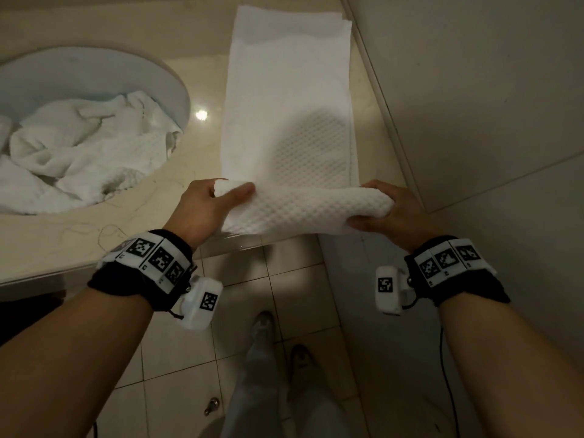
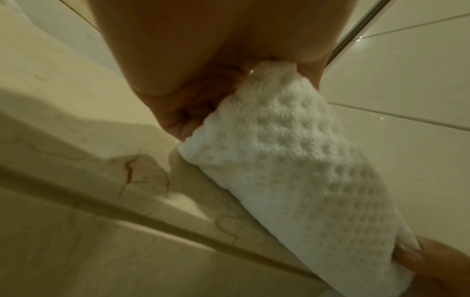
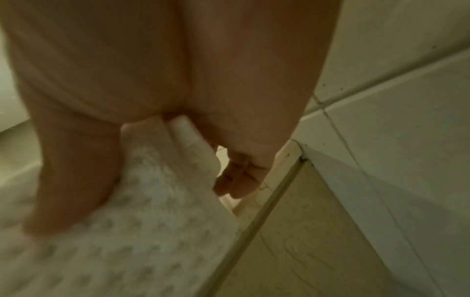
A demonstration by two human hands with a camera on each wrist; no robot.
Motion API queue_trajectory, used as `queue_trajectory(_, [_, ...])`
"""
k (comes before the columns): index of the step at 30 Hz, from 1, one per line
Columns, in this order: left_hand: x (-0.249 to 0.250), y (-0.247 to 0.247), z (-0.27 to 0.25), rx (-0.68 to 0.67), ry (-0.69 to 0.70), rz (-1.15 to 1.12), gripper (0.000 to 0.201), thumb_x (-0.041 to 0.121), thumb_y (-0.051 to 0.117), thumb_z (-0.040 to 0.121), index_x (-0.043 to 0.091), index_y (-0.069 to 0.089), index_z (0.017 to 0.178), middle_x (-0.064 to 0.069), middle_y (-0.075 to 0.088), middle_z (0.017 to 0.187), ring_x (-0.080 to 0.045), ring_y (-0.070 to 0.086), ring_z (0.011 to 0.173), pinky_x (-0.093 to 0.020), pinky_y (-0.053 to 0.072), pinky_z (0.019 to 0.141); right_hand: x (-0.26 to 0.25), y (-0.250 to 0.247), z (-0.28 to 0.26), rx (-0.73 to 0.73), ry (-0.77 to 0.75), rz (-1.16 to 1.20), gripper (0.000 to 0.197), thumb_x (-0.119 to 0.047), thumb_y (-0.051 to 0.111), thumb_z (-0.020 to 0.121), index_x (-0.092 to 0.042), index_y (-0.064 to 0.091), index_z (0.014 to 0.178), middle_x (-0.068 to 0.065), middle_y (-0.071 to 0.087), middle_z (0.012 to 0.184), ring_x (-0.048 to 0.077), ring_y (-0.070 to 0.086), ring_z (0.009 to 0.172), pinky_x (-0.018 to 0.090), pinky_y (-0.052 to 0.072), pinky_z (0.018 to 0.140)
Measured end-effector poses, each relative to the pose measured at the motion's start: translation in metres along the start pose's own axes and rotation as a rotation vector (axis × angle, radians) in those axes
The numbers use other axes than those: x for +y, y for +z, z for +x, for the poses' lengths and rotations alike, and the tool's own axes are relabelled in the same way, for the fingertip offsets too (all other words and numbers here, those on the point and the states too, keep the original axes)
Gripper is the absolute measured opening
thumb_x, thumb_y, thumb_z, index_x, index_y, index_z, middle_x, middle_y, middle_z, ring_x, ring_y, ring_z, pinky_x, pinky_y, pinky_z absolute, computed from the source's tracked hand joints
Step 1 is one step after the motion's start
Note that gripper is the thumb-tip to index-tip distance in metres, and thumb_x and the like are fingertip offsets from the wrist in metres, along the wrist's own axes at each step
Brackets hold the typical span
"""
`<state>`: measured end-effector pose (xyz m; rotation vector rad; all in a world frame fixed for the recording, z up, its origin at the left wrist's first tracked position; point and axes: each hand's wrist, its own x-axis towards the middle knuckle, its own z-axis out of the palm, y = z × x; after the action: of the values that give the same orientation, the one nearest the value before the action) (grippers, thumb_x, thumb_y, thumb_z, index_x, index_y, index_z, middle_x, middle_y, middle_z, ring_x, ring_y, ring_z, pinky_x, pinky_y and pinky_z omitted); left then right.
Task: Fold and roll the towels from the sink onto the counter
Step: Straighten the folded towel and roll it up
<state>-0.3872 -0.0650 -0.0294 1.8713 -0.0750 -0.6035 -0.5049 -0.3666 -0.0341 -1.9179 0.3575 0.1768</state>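
A long white waffle-weave towel [image 1: 289, 99] lies folded lengthwise on the beige counter [image 1: 57, 235], running away from me beside the wall. Its near end is curled into a short roll [image 1: 303, 210] at the counter's front edge. My left hand [image 1: 218, 200] grips the roll's left end, thumb on top; in the left wrist view the roll [image 2: 305, 170] runs out from that hand [image 2: 193, 100]. My right hand [image 1: 379, 210] grips the right end, seen close in the right wrist view with the thumb pressed on the towel [image 3: 152, 231]. More crumpled white towels [image 1: 79, 156] fill the sink [image 1: 177, 86].
A tiled wall [image 1: 474, 105] stands directly right of the towel. Loose threads lie on the counter near the sink. Below the counter edge is the tiled floor [image 1: 252, 295], with my legs and shoes [image 1: 262, 327] and a cable [image 1: 448, 390] hanging from my right wrist.
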Motion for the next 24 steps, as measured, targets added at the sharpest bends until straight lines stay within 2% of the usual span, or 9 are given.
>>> queue_trajectory(3, [0.0,-0.003,0.007,-0.045,-0.047,0.017,0.045,0.054,0.064,0.089,0.01,0.072,0.089,0.005,0.074,0.078,-0.01,0.067,0.07,-0.028,0.049,0.073,0.001,0.006,0.005,0.076,0.055,0.122,0.035,-0.03,0.081,0.075,-0.013,0.072,0.105,0.003,0.075,0.101,0.017,0.071,0.095,0.03,0.058,0.078])
queue_trajectory(6, [-0.003,-0.007,0.01,-0.044,-0.055,0.048,0.051,0.069,0.062,0.075,0.023,0.071,0.097,0.0,0.074,0.095,-0.017,0.069,0.087,-0.038,0.054,0.082,-0.005,0.012,0.01,0.128,0.092,0.251,0.022,-0.016,0.074,0.085,-0.013,0.071,0.107,0.002,0.075,0.1,0.015,0.072,0.093,0.027,0.057,0.075])
queue_trajectory(8, [-0.004,-0.011,0.011,-0.05,-0.006,0.031,0.053,0.066,0.067,0.07,0.031,0.065,0.109,-0.001,0.07,0.112,-0.02,0.067,0.102,-0.046,0.057,0.088,-0.007,0.015,0.015,0.16,0.139,0.311,0.022,-0.016,0.07,0.088,-0.009,0.07,0.11,0.002,0.075,0.1,0.014,0.073,0.092,0.025,0.057,0.073])
queue_trajectory(9, [-0.003,-0.012,0.012,-0.077,0.031,0.004,0.057,0.059,0.074,0.068,0.034,0.06,0.117,0.002,0.066,0.118,-0.016,0.065,0.106,-0.044,0.059,0.086,-0.008,0.015,0.018,0.178,0.157,0.333,0.026,-0.018,0.069,0.089,-0.007,0.07,0.113,0.005,0.075,0.104,0.015,0.072,0.094,0.027,0.058,0.074])
queue_trajectory(13, [-0.001,-0.019,0.017,-0.181,0.194,0.13,0.086,0.018,0.093,0.065,0.035,0.045,0.134,0.011,0.056,0.122,0.006,0.058,0.101,-0.008,0.049,0.077,-0.009,0.017,0.03,0.228,0.213,0.38,0.032,-0.021,0.069,0.09,-0.005,0.068,0.117,0.008,0.073,0.11,0.022,0.071,0.102,0.034,0.059,0.08])
queue_trajectory(16, [-0.001,-0.022,0.025,-0.157,0.2,0.133,0.066,0.012,0.089,0.07,0.026,0.055,0.126,0.006,0.065,0.116,-0.005,0.061,0.103,-0.008,0.048,0.075,-0.011,0.018,0.036,0.241,0.206,0.386,0.031,-0.021,0.073,0.087,-0.007,0.067,0.115,0.007,0.072,0.108,0.027,0.07,0.101,0.031,0.058,0.072])
queue_trajectory(18, [-0.002,-0.024,0.03,-0.146,0.166,0.137,0.051,0.019,0.087,0.074,0.026,0.061,0.117,0.009,0.069,0.108,-0.005,0.064,0.099,-0.014,0.049,0.076,-0.013,0.016,0.039,0.239,0.16,0.338,0.038,-0.027,0.077,0.079,-0.016,0.062,0.113,0.001,0.068,0.107,0.02,0.068,0.096,0.026,0.056,0.066])
queue_trajectory(21, [0.001,-0.028,0.038,-0.149,0.093,0.152,0.028,0.036,0.078,0.081,0.028,0.066,0.106,0.014,0.073,0.095,0.001,0.067,0.088,-0.017,0.05,0.075,-0.013,0.011,0.038,0.176,0.074,0.255,0.067,-0.032,0.083,0.065,-0.031,0.054,0.126,-0.007,0.061,0.123,0.004,0.061,0.106,0.02,0.055,0.075])
queue_trajectory(24, [0.009,-0.031,0.047,-0.113,0.047,0.128,0.023,0.053,0.064,0.085,0.031,0.068,0.091,0.021,0.074,0.078,0.004,0.068,0.073,-0.016,0.047,0.067,-0.013,0.005,0.037,0.088,0.008,0.198,0.084,-0.033,0.089,0.05,-0.031,0.056,0.127,-0.008,0.055,0.129,0.009,0.055,0.116,0.023,0.054,0.083])
